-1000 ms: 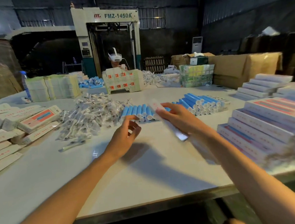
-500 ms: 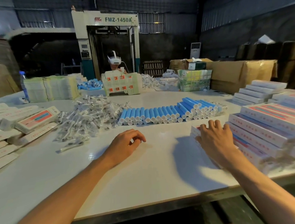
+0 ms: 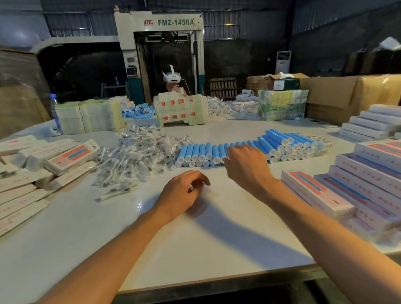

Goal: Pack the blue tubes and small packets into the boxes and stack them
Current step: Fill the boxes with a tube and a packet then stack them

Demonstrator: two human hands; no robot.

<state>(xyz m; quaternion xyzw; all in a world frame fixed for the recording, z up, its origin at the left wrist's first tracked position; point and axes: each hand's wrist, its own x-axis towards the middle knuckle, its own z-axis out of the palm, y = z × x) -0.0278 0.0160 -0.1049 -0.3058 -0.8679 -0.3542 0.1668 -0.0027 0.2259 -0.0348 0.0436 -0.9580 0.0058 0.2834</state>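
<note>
Dozens of smooth blue cylindrical tubes (image 3: pixel 202 151) under slack-fingered right hand (image 3: pixel 246 165); left hand (image 3: pixel 181 194) loosely curled, empty.

The table (image 3: pixel 202 247) held one row of blue tubes (image 3: pixel 202 151) and one heap of small packets (image 3: pixel 135 154) at its middle, each past counting, box stacks (image 3: pixel 377 181) along both side edges, and one bottle (image 3: pixel 54 110) near its far-left corner.

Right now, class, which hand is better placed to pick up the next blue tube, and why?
The right hand: its fingers reach onto the row of blue tubes. The left hand hovers loosely curled over the table, short of the row.
</note>
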